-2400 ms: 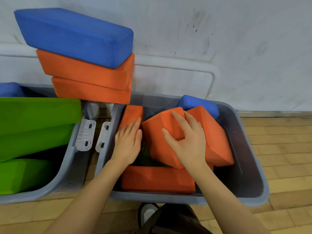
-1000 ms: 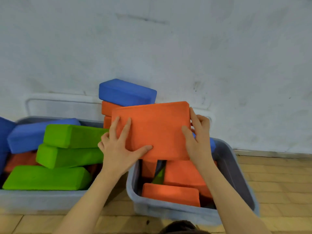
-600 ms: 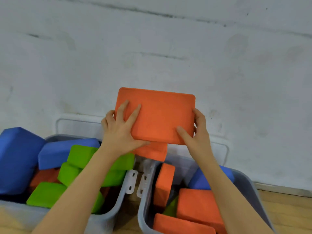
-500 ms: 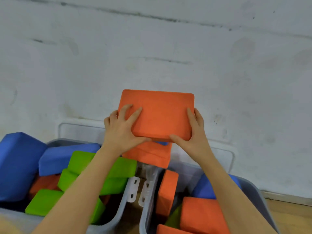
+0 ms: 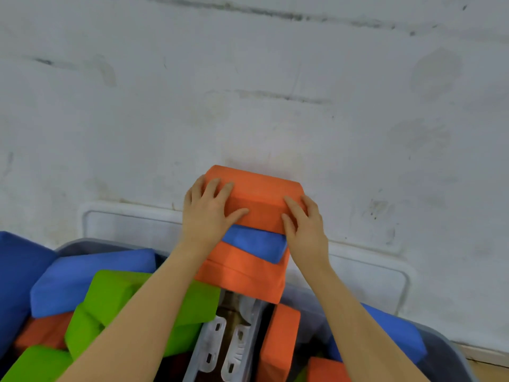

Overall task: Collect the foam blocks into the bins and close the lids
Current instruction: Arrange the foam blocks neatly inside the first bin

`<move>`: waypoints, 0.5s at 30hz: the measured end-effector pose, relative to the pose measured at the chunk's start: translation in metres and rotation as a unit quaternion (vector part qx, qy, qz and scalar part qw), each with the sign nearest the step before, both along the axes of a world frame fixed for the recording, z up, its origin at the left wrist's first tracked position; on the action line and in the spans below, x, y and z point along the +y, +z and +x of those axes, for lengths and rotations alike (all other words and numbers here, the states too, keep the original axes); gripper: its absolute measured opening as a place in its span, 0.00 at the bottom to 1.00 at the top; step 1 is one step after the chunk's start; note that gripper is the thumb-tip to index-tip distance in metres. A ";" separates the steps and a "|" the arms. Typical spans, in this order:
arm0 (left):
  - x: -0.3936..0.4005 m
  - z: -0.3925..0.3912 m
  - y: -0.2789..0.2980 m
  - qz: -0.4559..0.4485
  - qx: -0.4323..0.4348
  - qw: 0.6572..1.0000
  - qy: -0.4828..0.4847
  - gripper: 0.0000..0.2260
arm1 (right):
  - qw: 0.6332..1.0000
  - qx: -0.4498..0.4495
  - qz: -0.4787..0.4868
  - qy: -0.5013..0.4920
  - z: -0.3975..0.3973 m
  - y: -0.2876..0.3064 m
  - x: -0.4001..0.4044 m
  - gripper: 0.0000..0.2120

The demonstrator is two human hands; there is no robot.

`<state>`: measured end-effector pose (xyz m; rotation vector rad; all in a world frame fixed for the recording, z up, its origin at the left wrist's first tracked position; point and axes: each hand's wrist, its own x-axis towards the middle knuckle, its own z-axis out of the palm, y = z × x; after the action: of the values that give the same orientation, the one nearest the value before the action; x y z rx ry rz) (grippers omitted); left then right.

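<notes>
Left hand [image 5: 208, 213] and right hand [image 5: 304, 226] gripping flat orange foam block [image 5: 260, 201], rounded corners, atop blue block [image 5: 254, 244]

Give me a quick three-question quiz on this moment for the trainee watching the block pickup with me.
1. True or false: both hands hold the top orange block.
2. What lies directly under that block? A) a green block B) a blue block C) a bin lid
3. Fill in: the stack stands against the wall behind the gap between the two grey ____.

Key:
1. True: the left hand and right hand grip its two ends.
2. B; two more orange blocks sit below the blue one.
3. Bins: the left bin and the right bin.
</notes>
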<state>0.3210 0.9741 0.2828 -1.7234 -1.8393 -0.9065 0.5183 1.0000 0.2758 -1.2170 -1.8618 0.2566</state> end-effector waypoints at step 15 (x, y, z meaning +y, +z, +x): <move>-0.098 0.099 -0.057 0.096 -0.042 0.985 -0.134 0.15 | 0.999 0.014 0.050 -0.010 0.079 -0.050 -0.096 0.14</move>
<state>0.4200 0.8757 0.2257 -1.8622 -1.5333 -1.2367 0.5976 0.9044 0.2255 -1.1568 -1.8157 0.1672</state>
